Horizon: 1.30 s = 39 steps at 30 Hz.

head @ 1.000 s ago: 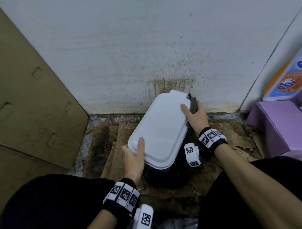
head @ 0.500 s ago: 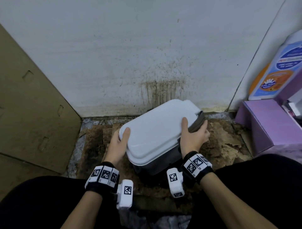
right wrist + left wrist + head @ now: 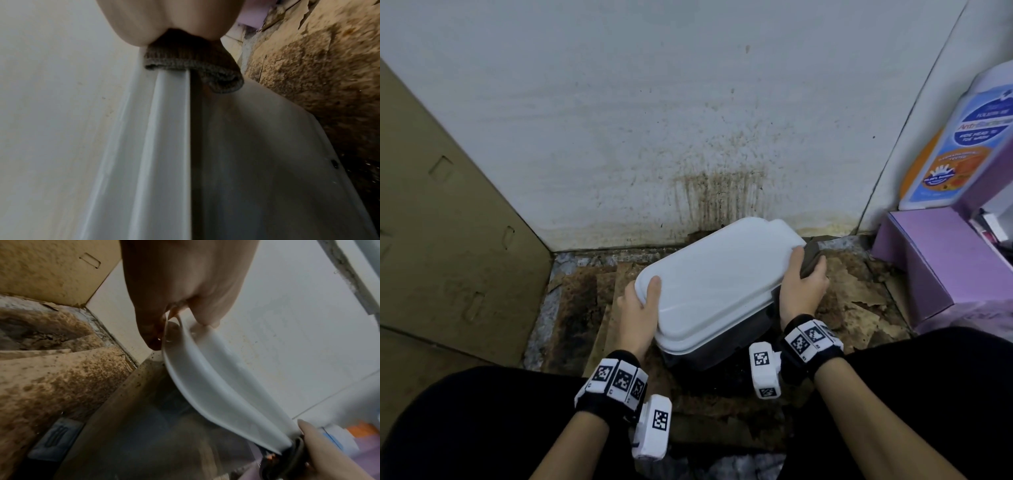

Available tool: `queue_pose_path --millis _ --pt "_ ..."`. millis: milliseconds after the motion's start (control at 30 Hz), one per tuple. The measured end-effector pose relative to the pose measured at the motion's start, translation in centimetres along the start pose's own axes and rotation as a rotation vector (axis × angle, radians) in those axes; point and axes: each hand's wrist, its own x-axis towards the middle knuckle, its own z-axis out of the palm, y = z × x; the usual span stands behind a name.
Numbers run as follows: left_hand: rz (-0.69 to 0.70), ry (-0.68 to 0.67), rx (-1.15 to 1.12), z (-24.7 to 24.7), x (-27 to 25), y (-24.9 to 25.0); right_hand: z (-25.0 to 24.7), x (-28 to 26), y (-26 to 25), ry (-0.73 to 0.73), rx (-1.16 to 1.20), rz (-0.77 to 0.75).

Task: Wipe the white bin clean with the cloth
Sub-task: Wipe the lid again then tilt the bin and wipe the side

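The white bin (image 3: pixel 717 284) sits tilted on the dirty floor near the wall, its white lid (image 3: pixel 216 386) on top and a grey body below. My left hand (image 3: pixel 642 305) grips the lid's left rim, thumb on top and fingers under the edge. My right hand (image 3: pixel 803 284) holds a folded dark grey cloth (image 3: pixel 812 262) against the bin's right rim. In the right wrist view the cloth (image 3: pixel 191 65) is pressed over the lid's edge (image 3: pixel 164 146) under my palm.
A stained white wall (image 3: pixel 688 120) stands right behind the bin. Brown cardboard (image 3: pixel 441 212) leans at the left. A purple box (image 3: pixel 941 260) and a large bottle (image 3: pixel 959 144) stand at the right. Torn, soiled cardboard (image 3: pixel 859 294) covers the floor. My knees close in at the bottom.
The bin has turned from lengthwise to lying more across, with its right end near the wall. My left hand slid up onto the left rim; my right hand with the cloth stays on the right rim.
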Motion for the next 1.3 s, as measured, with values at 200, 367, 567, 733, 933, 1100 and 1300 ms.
queue_pose_path --millis 200,367,567,733,933,1100,1300 --pt "-0.061 0.007 0.093 1.1 -1.8 -0.2 -0.6 3.7 -1.0 -0.154 0.037 -0.049" --pt "-0.049 0.034 0.021 1.4 -1.7 -1.0 -1.3 5.3 -1.5 -0.365 -0.028 -0.106" --pt "-0.012 0.022 -0.035 1.5 -2.0 -0.4 -1.9 4.9 -1.5 -0.381 0.017 -0.162" --pt "0.056 0.002 -0.072 0.2 -0.2 -0.3 -2.2 2.8 -0.6 -0.241 0.122 -0.14" --pt "0.09 -0.113 -0.069 -1.0 2.6 0.7 -2.3 0.0 0.3 -0.023 0.149 -0.127" --pt "0.094 -0.201 -0.044 -0.7 3.7 0.5 -2.6 -0.5 1.2 0.057 0.126 -0.143" --pt "0.091 -0.209 -0.059 -0.6 4.1 0.5 -3.1 0.1 1.5 0.061 0.125 -0.141"
